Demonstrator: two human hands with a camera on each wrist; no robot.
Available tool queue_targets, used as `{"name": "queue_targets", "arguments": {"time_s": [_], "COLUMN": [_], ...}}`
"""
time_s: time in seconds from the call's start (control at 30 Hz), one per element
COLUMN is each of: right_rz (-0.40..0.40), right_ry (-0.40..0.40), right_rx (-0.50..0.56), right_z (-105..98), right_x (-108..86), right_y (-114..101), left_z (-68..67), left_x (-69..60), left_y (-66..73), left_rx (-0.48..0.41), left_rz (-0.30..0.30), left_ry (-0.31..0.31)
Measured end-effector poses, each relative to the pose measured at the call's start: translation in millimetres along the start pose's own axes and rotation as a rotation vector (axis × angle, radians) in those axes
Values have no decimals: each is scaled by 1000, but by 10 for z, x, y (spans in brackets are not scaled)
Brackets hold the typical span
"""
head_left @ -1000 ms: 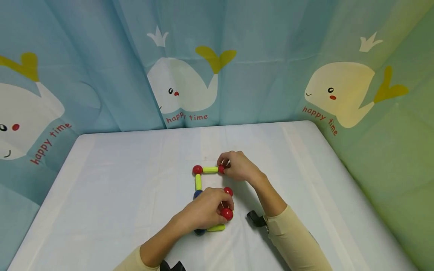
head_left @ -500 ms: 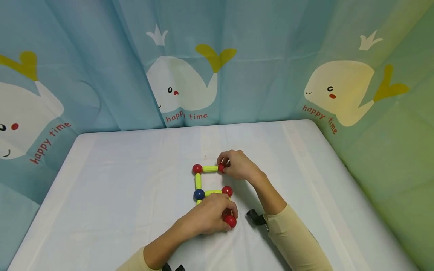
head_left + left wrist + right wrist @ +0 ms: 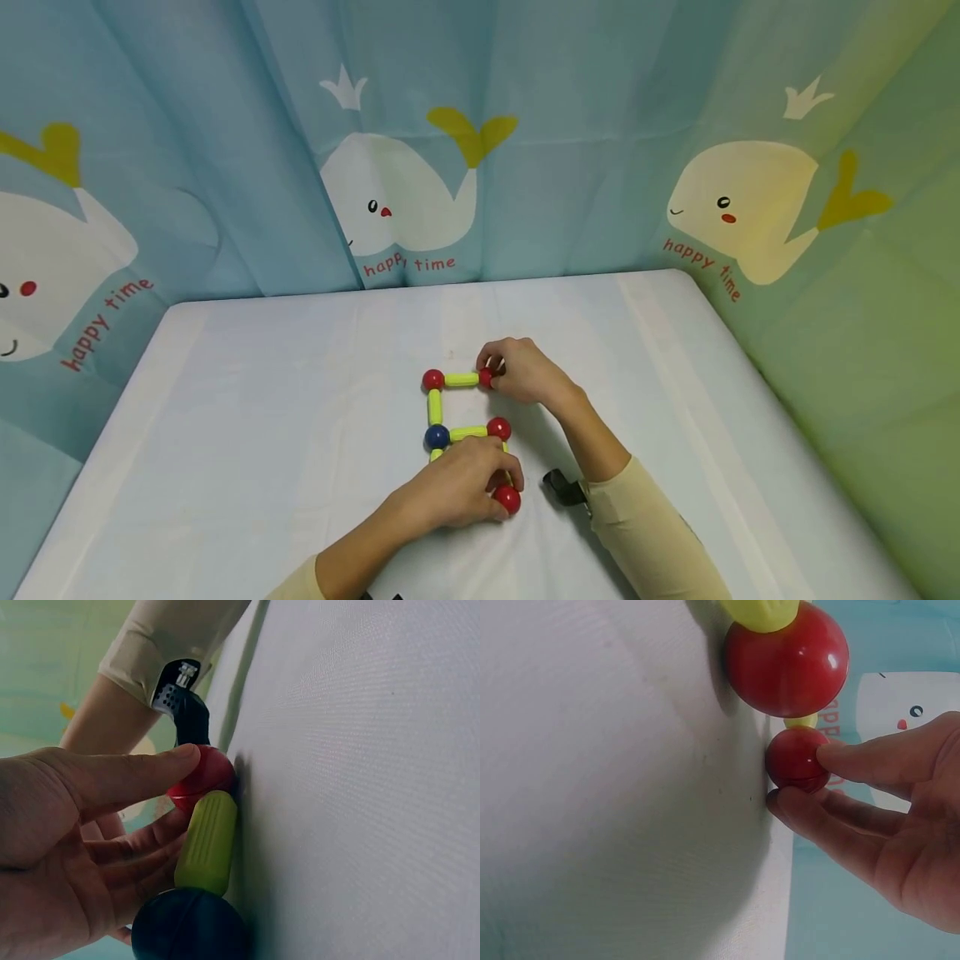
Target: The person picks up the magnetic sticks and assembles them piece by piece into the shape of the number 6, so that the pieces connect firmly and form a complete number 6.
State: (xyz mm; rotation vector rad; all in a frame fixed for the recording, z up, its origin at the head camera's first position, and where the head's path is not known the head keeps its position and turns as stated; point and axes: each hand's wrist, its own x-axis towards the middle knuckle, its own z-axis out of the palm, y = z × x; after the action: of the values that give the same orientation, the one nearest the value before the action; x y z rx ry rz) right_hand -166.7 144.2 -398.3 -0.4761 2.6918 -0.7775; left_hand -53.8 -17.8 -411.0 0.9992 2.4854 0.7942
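Note:
Red and blue balls joined by yellow-green rods form a figure on the table. My right hand (image 3: 528, 372) pinches the far right red ball (image 3: 798, 758) between thumb and fingers. My left hand (image 3: 467, 483) grips the near right red ball (image 3: 507, 499), with the thumb on it in the left wrist view. From that ball a yellow-green rod (image 3: 208, 844) runs to a dark blue ball (image 3: 187, 926). Another red ball (image 3: 498, 429) sits between the two hands, linked by a rod (image 3: 468, 433) to a blue ball (image 3: 437, 437). The left hand covers the near left part in the head view.
A white cloth covers the table (image 3: 262, 433). Behind it hangs a blue curtain (image 3: 585, 192) with printed whales. A black wrist device (image 3: 562, 487) sits by the right sleeve (image 3: 652, 525). The far left red ball (image 3: 433, 380) marks the figure's corner.
My left hand has drawn the near red ball toward me and slightly right, uncovering the middle blue ball and its rod. The right hand stays on the far red ball.

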Motion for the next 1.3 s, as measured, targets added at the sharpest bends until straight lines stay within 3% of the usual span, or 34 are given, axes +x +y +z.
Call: {"name": "queue_targets", "arguments": {"time_s": [1.3], "right_rz": [2], "right_ry": [-7], "right_rx": [-12], "right_z": [11], "right_x": [11], "right_y": [10], "left_z": [-47], "left_x": [-36], "left_y": [7], "left_rx": [83], "left_rz": [-19], "left_ry": [-95]}}
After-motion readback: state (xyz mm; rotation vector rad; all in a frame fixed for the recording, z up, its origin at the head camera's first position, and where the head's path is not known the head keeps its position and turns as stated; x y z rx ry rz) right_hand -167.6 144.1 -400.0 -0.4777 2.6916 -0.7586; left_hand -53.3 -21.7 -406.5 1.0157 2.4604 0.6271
